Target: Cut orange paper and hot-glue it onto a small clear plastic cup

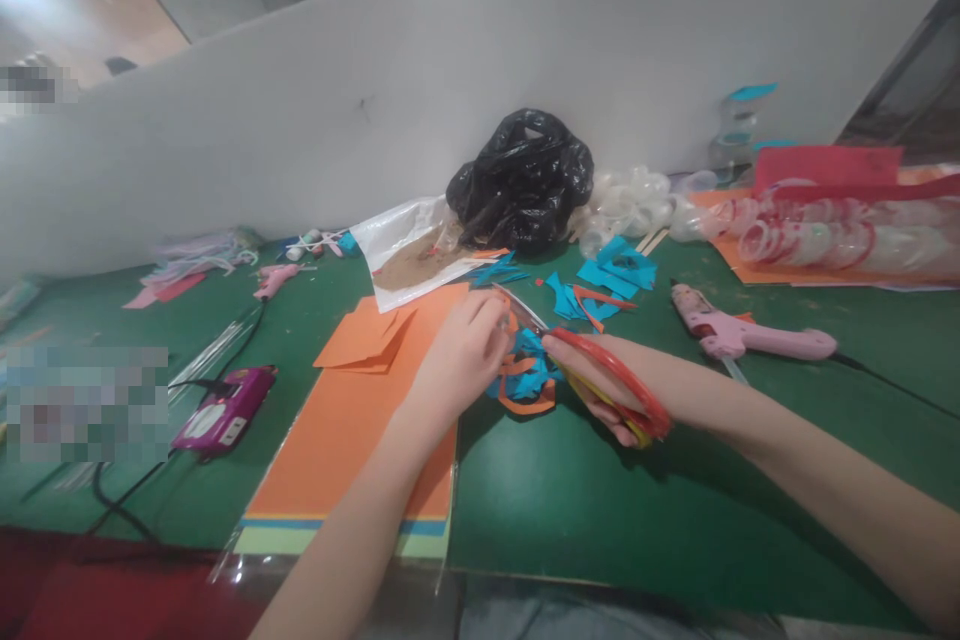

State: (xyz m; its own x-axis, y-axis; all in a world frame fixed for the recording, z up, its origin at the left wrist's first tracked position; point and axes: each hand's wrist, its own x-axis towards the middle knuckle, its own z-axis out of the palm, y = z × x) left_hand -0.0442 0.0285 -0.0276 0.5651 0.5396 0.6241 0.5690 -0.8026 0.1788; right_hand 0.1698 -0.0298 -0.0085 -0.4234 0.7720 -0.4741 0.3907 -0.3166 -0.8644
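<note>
My right hand (592, 370) is closed around the red and yellow handles of a pair of scissors (646, 395), whose blades point toward my left hand. My left hand (476, 335) has its fingers pinched together at the blade tips. A bit of orange paper (513, 322) shows at those fingers, mostly hidden by them. Below the blades lies a heap of blue and orange paper scraps (531, 378). Under my left forearm is a stack of orange paper sheets (337, 440) in a clear sleeve, with folded orange pieces (364, 340) on top.
A pink glue gun (780, 335) lies at the right, another glue gun (276, 278) at the left. A purple power strip (229, 410) trails black cables. Behind are a black plastic bag (529, 180), stacked clear plastic cups (840, 242) and blue paper cutouts (619, 265).
</note>
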